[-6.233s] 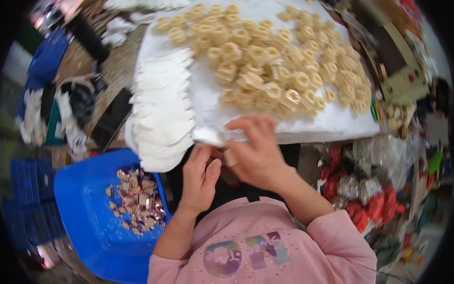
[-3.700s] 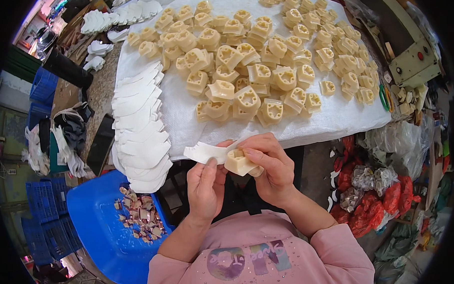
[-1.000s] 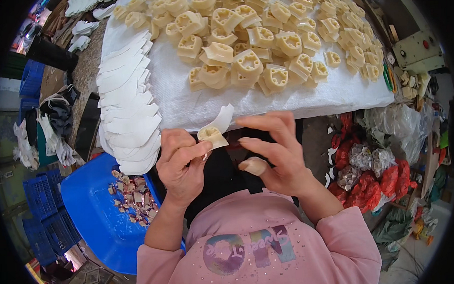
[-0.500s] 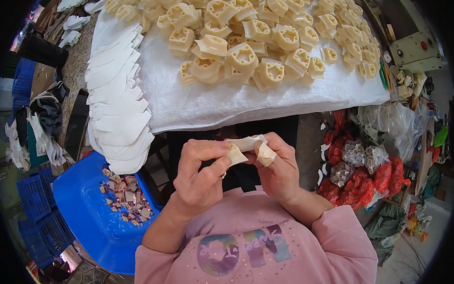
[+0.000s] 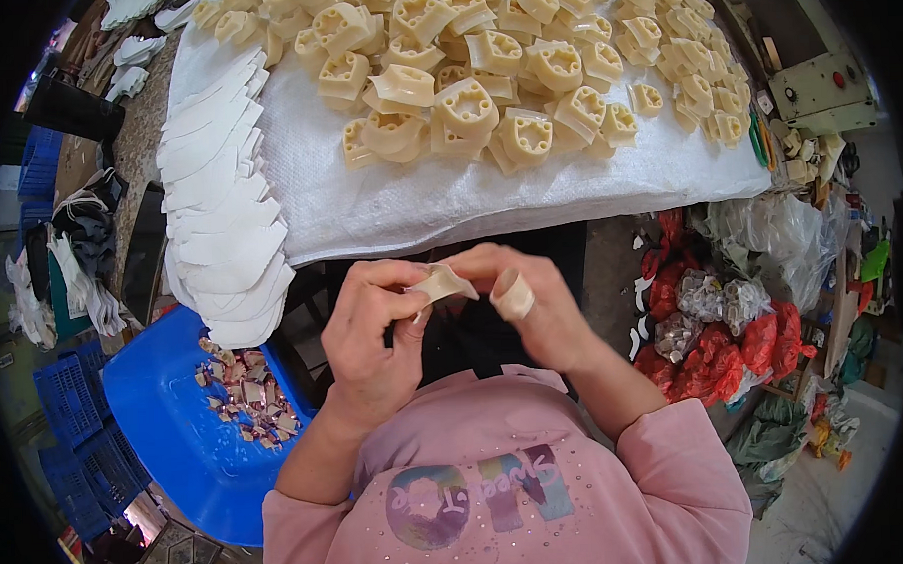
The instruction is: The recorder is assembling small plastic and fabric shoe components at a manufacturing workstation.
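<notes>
My left hand (image 5: 370,340) pinches a cream, curved, glossy moulded piece (image 5: 440,285) between thumb and fingers, in front of my chest. The index finger of my right hand (image 5: 547,299) reaches to the far right edge of that piece and seems to touch it. A tan sleeve-like cover (image 5: 512,295) sits around the right thumb, which is held apart from the piece. My other right fingers are partly hidden and slightly blurred. Beyond my hands, many similar cream hollow pieces with holes (image 5: 465,107) lie heaped on a white woven sack surface (image 5: 369,210).
Overlapping white curved sheets (image 5: 225,210) run down the surface's left side. Below them stands a blue plastic tub (image 5: 163,421) with broken scraps (image 5: 252,393). Red bags (image 5: 713,367) and clear plastic bags (image 5: 783,241) crowd the right. Blue crates (image 5: 72,390) stand far left.
Both hands have shifted slightly left with the piece. The right thumb has come away from the piece, while its index finger stretches along the far edge. The view has shifted slightly.
</notes>
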### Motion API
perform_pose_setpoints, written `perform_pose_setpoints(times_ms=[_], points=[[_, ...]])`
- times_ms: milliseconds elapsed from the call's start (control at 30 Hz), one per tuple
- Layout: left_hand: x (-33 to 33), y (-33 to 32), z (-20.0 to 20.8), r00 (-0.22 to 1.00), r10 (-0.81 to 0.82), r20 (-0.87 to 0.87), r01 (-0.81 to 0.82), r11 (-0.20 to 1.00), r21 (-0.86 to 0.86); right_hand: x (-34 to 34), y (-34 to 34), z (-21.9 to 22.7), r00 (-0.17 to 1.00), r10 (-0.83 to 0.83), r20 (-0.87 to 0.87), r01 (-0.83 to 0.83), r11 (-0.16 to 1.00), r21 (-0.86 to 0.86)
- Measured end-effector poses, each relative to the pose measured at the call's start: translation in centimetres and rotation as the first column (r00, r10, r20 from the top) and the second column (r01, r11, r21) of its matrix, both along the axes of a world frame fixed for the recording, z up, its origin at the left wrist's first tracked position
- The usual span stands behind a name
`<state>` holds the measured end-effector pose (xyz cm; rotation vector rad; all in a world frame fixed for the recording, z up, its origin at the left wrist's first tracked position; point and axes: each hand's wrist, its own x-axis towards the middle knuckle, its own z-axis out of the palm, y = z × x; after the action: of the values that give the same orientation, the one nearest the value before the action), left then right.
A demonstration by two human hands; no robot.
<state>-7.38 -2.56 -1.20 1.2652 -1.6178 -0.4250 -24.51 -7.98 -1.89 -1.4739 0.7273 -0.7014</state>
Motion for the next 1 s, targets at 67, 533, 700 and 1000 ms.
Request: perform_pose_setpoints(times_ms=[67, 533, 700, 1000], points=[[0.0, 0.0, -0.3, 0.949, -0.079, -0.305, 0.09, 0.996, 0.022, -0.6, -1.1, -0.2, 0.99, -0.02, 0.14, -0.024, 0.952, 0.306], [-0.7, 0.2, -0.6, 0.953, -0.12, -0.277, 0.15, 0.985, 0.088, 1.3, -1.3, -1.1, 0.993, -0.018, 0.12, 0.008, 0.997, 0.081], [-1.3, -0.1, 0.9, 0.653, 0.231, -0.721, -0.003, 0.953, 0.302, 0.4, -1.1, -0.6, 0.978, -0.062, 0.2, 0.023, 0.981, 0.192], [-1.4, 0.0, -0.2, 0.681, 0.17, -0.712, 0.108, 0.939, 0.328, 1.7, -0.8, -1.1, 0.987, -0.138, 0.083, 0.157, 0.945, -0.287]])
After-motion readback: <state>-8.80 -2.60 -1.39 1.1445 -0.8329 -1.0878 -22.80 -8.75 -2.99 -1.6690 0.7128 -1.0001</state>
